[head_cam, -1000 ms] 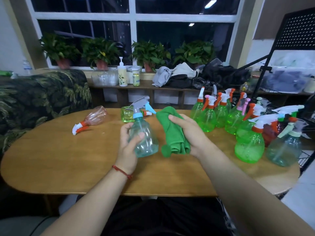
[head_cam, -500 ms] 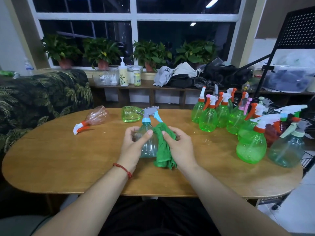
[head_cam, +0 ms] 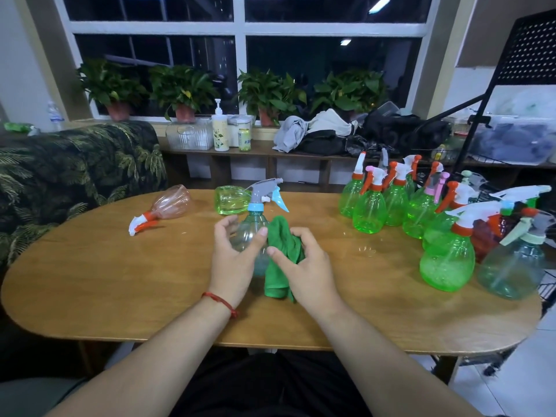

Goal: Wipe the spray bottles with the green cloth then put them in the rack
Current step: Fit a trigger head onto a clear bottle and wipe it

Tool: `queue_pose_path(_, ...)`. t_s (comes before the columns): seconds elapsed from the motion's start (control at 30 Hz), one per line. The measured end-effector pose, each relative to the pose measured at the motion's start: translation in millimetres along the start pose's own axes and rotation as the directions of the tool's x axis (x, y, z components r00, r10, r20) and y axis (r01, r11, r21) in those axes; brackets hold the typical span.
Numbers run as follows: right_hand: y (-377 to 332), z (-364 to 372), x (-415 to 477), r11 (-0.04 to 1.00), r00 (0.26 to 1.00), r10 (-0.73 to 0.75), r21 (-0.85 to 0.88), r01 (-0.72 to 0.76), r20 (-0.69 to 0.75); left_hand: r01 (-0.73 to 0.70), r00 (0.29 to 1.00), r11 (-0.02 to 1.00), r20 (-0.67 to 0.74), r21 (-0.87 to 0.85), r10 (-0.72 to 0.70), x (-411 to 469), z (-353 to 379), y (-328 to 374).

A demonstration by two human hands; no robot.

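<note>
Spray bottle point(head_cam: 249, 234) against green cloth point(head_cam: 284, 243)

home living room | patterned sofa point(head_cam: 75, 164) | windowsill potted plants point(head_cam: 183, 88)

The spray bottle point(head_cam: 251, 233) is clear, glossy, blue-tinted plastic; its trigger head point(head_cam: 261, 188) is matt grey plastic. The green cloth point(head_cam: 284, 245) is soft, matt, napped fabric. The table point(head_cam: 120, 281) is smooth wood with a faint sheen.
</note>
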State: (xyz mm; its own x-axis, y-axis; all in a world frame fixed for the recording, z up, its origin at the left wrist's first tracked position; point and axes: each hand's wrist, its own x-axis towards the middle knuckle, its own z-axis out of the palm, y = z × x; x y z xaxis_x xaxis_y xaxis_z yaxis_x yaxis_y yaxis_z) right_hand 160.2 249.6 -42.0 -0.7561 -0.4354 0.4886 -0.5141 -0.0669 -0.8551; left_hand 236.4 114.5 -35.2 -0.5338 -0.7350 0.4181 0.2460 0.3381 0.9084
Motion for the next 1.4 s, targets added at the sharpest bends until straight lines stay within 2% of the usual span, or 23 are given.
queue_pose_path(0.1, -4, -5, 2, 0.987, 0.999, 0.054, 0.15, -0.053, -0.004, -0.01, 1.0, 1.0, 0.005, 0.0, 0.01, 1, 0, -1)
queue_pose_path(0.17, -5, -6, 4, 0.945, 0.994, 0.107, 0.312, -0.1, -0.007, 0.019, 1.0, 0.996, 0.013, -0.089, -0.018, 0, -1, 2)
queue_pose_path(0.23, -4, -7, 5, 0.89, 0.989, 0.147, 0.432, -0.143, 0.024, 0.089, 0.996, 0.972, 0.01, -0.216, -0.089, 3, -3, 3)
queue_pose_path(0.33, -5, -9, 6, 0.839, 0.983, 0.182, 0.516, -0.174, 0.036, 0.213, 0.973, 0.904, -0.002, -0.371, -0.23, 11, -6, 4)
queue_pose_path(0.4, -5, -9, 6, 0.809, 0.98, 0.197, 0.558, -0.184, 0.037, 0.259, 0.959, 0.874, 0.003, -0.411, -0.282, 12, -6, 4)
queue_pose_path(0.47, -4, -6, 6, 0.868, 0.984, 0.165, 0.465, -0.174, 0.06, 0.242, 0.97, 0.919, 0.042, -0.313, -0.241, 8, -2, 5)
queue_pose_path(0.53, 0, -4, 6, 0.896, 0.983, 0.168, 0.403, -0.184, 0.075, 0.148, 0.987, 0.975, 0.085, -0.164, -0.136, 1, 0, 5)
queue_pose_path(0.63, 1, -5, 8, 0.877, 0.982, 0.188, 0.445, -0.182, 0.031, -0.018, 0.997, 0.999, 0.075, -0.027, 0.02, -3, 0, 4)
queue_pose_path(0.77, 3, -6, 9, 0.851, 0.978, 0.207, 0.492, -0.183, 0.006, -0.165, 0.986, 0.969, 0.035, 0.187, 0.161, -9, 3, 2)
queue_pose_path(0.9, -1, -10, 8, 0.826, 0.977, 0.213, 0.532, -0.186, 0.01, -0.079, 0.996, 0.983, -0.018, 0.167, 0.084, -6, 1, 1)
queue_pose_path(1.0, -6, -13, 6, 0.766, 0.969, 0.244, 0.605, -0.218, 0.041, 0.017, 0.997, 0.999, -0.07, 0.035, -0.015, -1, -3, 8)
queue_pose_path(1.1, -6, -12, 5, 0.815, 0.976, 0.215, 0.546, -0.195, 0.028, 0.078, 0.992, 0.993, -0.096, -0.09, -0.087, -1, -3, 13)
queue_pose_path(1.2, -5, -11, 5, 0.859, 0.979, 0.203, 0.474, -0.194, 0.034, 0.151, 0.988, 0.987, -0.009, -0.061, -0.152, -5, -2, 14)
queue_pose_path(1.3, -4, -11, 6, 0.866, 0.976, 0.219, 0.464, -0.188, -0.014, 0.14, 0.981, 0.986, 0.146, -0.095, -0.125, -3, -3, 10)
queue_pose_path(1.4, -2, -12, 5, 0.87, 0.98, 0.198, 0.461, -0.174, -0.004, 0.026, 0.974, 0.989, 0.221, 0.148, -0.058, -5, 0, 3)
